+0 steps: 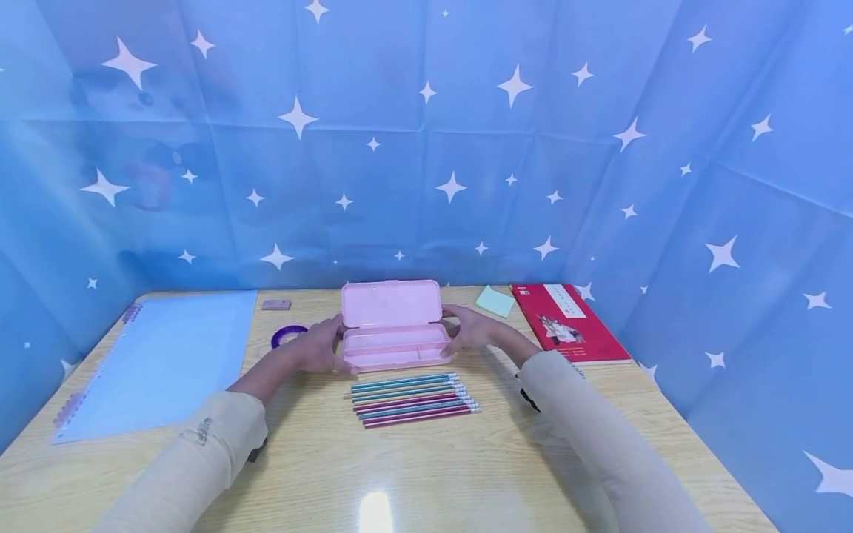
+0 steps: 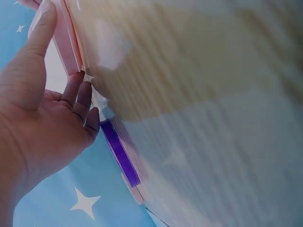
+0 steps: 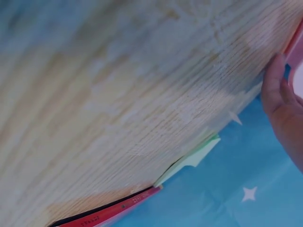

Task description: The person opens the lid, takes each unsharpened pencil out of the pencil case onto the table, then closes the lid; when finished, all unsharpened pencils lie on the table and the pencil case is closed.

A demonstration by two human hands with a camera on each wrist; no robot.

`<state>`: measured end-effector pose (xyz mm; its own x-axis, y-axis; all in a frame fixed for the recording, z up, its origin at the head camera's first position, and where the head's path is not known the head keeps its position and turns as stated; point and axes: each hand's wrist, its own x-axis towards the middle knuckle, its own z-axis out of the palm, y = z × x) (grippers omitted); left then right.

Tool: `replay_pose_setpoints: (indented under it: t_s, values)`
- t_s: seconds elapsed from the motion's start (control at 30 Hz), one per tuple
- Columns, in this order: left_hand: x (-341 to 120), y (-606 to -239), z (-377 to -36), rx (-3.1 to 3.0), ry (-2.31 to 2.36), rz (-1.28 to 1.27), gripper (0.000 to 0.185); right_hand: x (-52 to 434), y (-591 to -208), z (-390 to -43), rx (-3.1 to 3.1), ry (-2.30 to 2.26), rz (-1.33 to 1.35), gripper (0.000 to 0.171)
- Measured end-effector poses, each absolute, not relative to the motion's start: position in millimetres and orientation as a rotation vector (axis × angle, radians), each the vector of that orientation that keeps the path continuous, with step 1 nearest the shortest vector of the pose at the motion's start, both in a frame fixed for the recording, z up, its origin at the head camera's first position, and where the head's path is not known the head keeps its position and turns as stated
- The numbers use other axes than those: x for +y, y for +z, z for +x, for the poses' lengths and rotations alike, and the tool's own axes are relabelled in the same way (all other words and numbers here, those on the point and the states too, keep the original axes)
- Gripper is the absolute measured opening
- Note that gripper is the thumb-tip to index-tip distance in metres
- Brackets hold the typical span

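Pink plastic pencil case stands open at the centre of the table, its lid raised upright at the far side and its tray facing up. Left hand holds the case at its 9 o'clock end; in the left wrist view the thumb lies along the pink edge and the other fingers curl toward the end wall. Right hand holds the 3 o'clock end, fingers bent round the corner of tray and lid.

Just beside the case at 6 o'clock, not touching it, lies a row of pencils, side by side, eraser ends toward 3 o'clock. At 9 o'clock from the case, behind the left hand, sits a purple tape roll, with a small pink eraser farther back. A blue spiral notebook occupies the left of the table. At 2 o'clock lie a green sticky pad and a red book.
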<state>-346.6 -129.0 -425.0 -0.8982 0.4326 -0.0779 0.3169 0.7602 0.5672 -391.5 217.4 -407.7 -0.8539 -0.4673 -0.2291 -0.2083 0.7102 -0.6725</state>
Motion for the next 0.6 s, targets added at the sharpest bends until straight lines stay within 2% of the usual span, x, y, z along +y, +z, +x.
replay_pose_setpoints:
  t_s: [0.4,0.6]
  values:
    - [-128.9,-424.3,-347.7,2.694,0.894,0.539,0.11,216.4,-409.1,-390.1,2.551,-0.949,-0.508,0.104]
    - [-128.6,-424.4,-346.9,2.664,0.918,0.495,0.121,218.6,-409.9,-390.2,2.556,-0.992,-0.477,0.117]
